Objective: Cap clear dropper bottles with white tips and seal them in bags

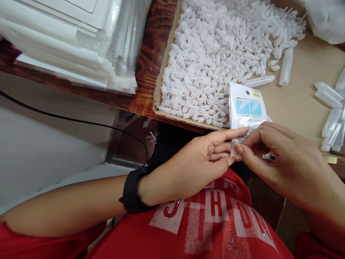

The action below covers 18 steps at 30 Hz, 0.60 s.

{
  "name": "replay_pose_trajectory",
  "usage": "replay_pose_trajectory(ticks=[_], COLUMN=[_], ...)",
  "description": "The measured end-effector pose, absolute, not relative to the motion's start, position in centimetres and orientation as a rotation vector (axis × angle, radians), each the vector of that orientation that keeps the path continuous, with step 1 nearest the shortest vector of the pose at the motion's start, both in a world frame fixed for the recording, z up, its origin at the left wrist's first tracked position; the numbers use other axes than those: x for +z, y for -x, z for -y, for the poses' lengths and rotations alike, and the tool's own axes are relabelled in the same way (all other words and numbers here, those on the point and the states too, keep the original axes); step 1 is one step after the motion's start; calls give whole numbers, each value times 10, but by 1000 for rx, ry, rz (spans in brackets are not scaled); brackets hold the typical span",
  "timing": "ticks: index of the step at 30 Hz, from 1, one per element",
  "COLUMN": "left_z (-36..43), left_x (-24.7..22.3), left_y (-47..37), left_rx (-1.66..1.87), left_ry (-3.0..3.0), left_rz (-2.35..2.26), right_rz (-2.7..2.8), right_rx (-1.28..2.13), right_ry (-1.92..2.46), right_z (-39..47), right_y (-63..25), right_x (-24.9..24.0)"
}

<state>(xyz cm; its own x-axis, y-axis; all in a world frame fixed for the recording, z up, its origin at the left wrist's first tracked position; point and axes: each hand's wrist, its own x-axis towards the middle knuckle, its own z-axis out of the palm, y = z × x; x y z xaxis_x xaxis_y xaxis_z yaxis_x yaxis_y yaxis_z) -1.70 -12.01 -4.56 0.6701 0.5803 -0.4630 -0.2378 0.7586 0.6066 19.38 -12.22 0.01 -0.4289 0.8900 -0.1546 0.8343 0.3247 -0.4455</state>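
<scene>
A white printed packet point(244, 118) with a hang hole and two blue pictures stands tilted at the front edge of the cardboard tray point(299, 104). My left hand point(207, 156) grips its lower left side, with the index finger lying across the printed face and the thumb near the bottom corner. On the lower right side, my right hand point(280, 154) pinches the same packet between thumb and curled fingers. Some glossy clear plastic shows under my right fingers; what is inside the packet is hidden. Behind the packet lies a heap of small translucent nozzle caps point(199, 68).
Translucent plastic tubes point(287, 66) lie beside the heap, with several more bottles point(334, 122) at the right. A stack of clear plastic sleeves point(107, 46) sits on the wooden table point(147, 72) at left. A black cable point(81, 120) hangs below. A plastic bag point(327, 21) is at top right.
</scene>
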Motion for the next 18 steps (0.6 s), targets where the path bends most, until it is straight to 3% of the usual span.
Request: replay_pose_trajectory(ticks=[12, 18], left_z=[111, 113], left_x=[-41, -41], left_y=[22, 26], left_rx=[506, 467], left_ry=[-649, -582], left_rz=[-843, -830], right_rz=[2406, 2037], right_rx=[514, 536], right_ry=[1569, 1585], right_z=[155, 191], right_y=[-210, -238], right_x=[14, -14])
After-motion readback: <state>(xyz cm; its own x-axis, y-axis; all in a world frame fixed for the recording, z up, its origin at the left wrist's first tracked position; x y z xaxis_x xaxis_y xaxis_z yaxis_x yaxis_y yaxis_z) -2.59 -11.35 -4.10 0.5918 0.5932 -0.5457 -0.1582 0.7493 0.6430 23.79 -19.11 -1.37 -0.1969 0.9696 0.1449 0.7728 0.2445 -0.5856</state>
